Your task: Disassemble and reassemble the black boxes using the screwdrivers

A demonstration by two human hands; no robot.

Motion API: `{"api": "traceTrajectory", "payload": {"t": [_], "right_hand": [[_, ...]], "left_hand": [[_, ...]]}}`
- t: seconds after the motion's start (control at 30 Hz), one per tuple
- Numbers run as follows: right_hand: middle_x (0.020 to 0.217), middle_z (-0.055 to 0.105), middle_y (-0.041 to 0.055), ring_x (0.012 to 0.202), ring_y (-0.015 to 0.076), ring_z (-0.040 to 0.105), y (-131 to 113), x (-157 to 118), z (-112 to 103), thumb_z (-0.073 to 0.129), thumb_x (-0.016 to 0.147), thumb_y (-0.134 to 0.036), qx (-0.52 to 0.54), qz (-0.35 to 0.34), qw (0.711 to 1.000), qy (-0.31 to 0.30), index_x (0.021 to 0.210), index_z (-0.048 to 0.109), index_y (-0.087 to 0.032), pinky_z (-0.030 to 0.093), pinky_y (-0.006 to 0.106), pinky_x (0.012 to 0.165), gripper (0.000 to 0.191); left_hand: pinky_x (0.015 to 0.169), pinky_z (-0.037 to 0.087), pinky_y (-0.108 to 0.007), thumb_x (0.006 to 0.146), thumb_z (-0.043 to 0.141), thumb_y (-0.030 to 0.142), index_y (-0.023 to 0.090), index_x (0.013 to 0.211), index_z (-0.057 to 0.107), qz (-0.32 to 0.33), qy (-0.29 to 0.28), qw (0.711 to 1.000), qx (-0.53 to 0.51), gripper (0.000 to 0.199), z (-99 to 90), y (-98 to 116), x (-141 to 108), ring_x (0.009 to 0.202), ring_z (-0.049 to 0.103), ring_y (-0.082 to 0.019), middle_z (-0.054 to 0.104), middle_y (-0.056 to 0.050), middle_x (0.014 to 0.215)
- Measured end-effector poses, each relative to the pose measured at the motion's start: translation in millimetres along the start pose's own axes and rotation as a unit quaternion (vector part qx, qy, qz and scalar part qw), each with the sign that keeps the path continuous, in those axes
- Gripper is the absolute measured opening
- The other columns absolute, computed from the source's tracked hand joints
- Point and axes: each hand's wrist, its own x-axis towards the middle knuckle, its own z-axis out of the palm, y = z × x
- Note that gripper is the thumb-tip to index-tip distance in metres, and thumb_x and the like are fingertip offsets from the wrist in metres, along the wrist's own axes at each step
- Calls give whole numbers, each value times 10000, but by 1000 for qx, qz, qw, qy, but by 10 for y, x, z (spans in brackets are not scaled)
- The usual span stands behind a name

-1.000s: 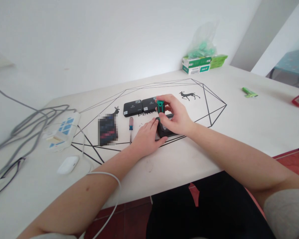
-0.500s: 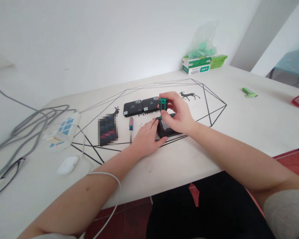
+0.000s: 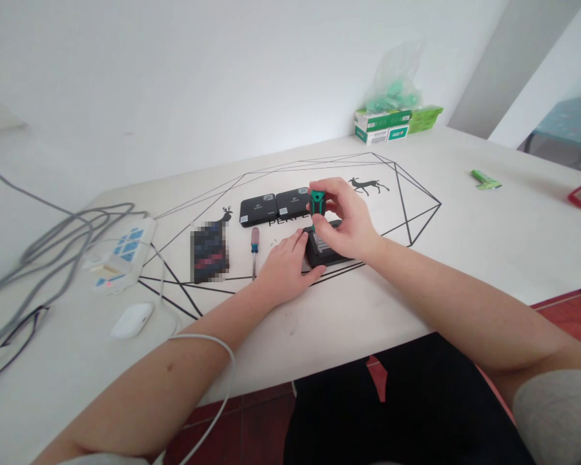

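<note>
My right hand (image 3: 348, 219) is closed around the green-and-black handle of a screwdriver (image 3: 318, 204), which stands upright over an opened black device (image 3: 325, 255). The screwdriver's tip is hidden. Pale metal-looking parts show inside the device, partly behind my fingers. At the device's left end, my left hand (image 3: 286, 268) holds it, fingers at the far corner and thumb along the near edge. Just beyond lie two flat black boxes with labels (image 3: 258, 210), side by side. A second screwdriver (image 3: 255, 247) with a clear reddish handle and blue collar lies left of my left hand.
A blurred dark patch (image 3: 209, 253) lies left of the second screwdriver. Farther left are a power strip (image 3: 130, 252), grey cables (image 3: 72, 242), a white case (image 3: 132, 321) and glasses (image 3: 17, 342). Green-and-white boxes (image 3: 381, 123) stand by the wall. A white cable (image 3: 225, 349) crosses my left forearm.
</note>
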Motion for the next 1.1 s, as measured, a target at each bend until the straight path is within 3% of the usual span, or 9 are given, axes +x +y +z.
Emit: {"api": "traceTrajectory", "payload": {"t": [0.33, 0.67, 0.83, 1.1], "right_hand": [[1254, 679, 115, 1084, 246, 695, -75, 3, -17, 564, 892, -185, -8, -17, 999, -27, 1337, 565, -242, 666, 398, 783, 448], [1197, 664, 112, 1089, 269, 654, -22, 26, 6, 672, 964, -405, -42, -42, 998, -23, 1300, 582, -258, 646, 454, 828, 378], [1116, 639, 93, 932, 222, 637, -21, 32, 8, 691, 971, -406, -45, -42, 998, -16, 1284, 577, -253, 630, 396, 733, 367], [1346, 643, 117, 1142, 241, 711, -32, -38, 4, 536, 996, -305, 27, 13, 999, -38, 1395, 494, -256, 668, 449, 915, 405]], "left_hand": [[1215, 405, -588, 986, 597, 543, 148, 1546, 463, 7, 3, 1000, 3, 699, 6, -2, 0, 1479, 494, -397, 548, -214, 1575], [1167, 456, -590, 980, 610, 529, 140, 1517, 466, 10, 0, 1000, 9, 678, -10, 15, 10, 1436, 526, -414, 581, -221, 1522], [1176, 450, -591, 981, 615, 530, 143, 1529, 453, 8, 3, 1000, 12, 690, -19, 28, 12, 1443, 520, -415, 582, -214, 1525], [1228, 393, -590, 992, 590, 553, 145, 1554, 455, 2, -4, 1000, 2, 707, -4, -4, 1, 1485, 485, -401, 538, -209, 1588]]}}
